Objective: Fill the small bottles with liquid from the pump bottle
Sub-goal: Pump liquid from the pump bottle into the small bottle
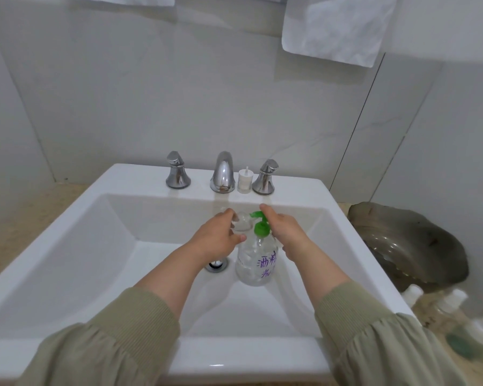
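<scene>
Pinches a small clear bottle (pixel 241 223) in the left grip (pixel 218 236), fingers and thumb curled round it. Holds it raised over the basin, just beside the green pump head (pixel 261 229) of the pump bottle (pixel 255 263). Too glassy to tell how much liquid is inside.

Rests the right grip (pixel 286 231) on that pump head, index finger (pixel 265 208) stretched straight along the spout. Cannot tell whether the remaining fingers, hidden behind the back of the hand, close round anything.

Pump bottle: upright on the floor of the white sink (pixel 76 207), clear-bodied with purple handwriting on its side, just right of the chrome drain (pixel 216 264).

Olive-green sleeves (pixel 117 338) on both forearms, cuffs short of the wrists.

Along the sink's back ledge:
- a chrome faucet (pixel 222 172) between the left tap handle (pixel 177 171) and the right tap handle (pixel 265 178)
- a small white cap (pixel 245 181) with a thin stem, between the faucet and the right handle

On the beige desk (pixel 11 218) to the right of the sink:
- a grey shell-shaped dish (pixel 407 246)
- nearer, several blurred white-capped small bottles (pixel 455 299)

High on the pale wall: a white towel (pixel 338 26).
</scene>
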Available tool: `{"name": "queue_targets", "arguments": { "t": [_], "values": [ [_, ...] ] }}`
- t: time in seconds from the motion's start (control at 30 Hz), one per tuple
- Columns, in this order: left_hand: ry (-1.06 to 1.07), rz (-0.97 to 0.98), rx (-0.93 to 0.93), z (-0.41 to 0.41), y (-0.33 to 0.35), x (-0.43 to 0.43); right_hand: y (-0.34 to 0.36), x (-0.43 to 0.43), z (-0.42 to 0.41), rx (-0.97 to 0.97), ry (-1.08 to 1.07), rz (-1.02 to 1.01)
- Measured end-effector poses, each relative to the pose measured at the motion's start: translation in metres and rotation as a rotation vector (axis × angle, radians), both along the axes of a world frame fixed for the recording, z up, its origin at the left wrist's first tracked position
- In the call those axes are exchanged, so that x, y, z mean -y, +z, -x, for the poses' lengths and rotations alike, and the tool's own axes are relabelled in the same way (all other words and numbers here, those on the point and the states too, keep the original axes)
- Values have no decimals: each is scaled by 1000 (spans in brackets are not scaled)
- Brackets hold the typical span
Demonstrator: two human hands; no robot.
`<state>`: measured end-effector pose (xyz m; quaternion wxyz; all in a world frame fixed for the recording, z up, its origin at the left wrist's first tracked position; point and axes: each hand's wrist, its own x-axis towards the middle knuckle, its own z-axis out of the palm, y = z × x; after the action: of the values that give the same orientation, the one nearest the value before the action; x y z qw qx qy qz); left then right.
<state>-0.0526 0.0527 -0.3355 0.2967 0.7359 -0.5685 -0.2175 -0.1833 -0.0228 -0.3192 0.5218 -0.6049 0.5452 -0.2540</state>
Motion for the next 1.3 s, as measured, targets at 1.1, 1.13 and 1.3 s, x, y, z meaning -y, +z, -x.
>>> {"name": "queue_targets", "arguments": {
  "t": [1.1, 1.13, 1.3],
  "values": [
    [12, -11, 7, -2, 2, 1, 0, 2, 1, -20, 1, 89],
    [14, -6, 2, -2, 2, 1, 1, 2, 0, -15, -3, 93],
    [0, -34, 15, -3, 2, 0, 1, 2, 0, -52, 19, 48]
  ]
}}
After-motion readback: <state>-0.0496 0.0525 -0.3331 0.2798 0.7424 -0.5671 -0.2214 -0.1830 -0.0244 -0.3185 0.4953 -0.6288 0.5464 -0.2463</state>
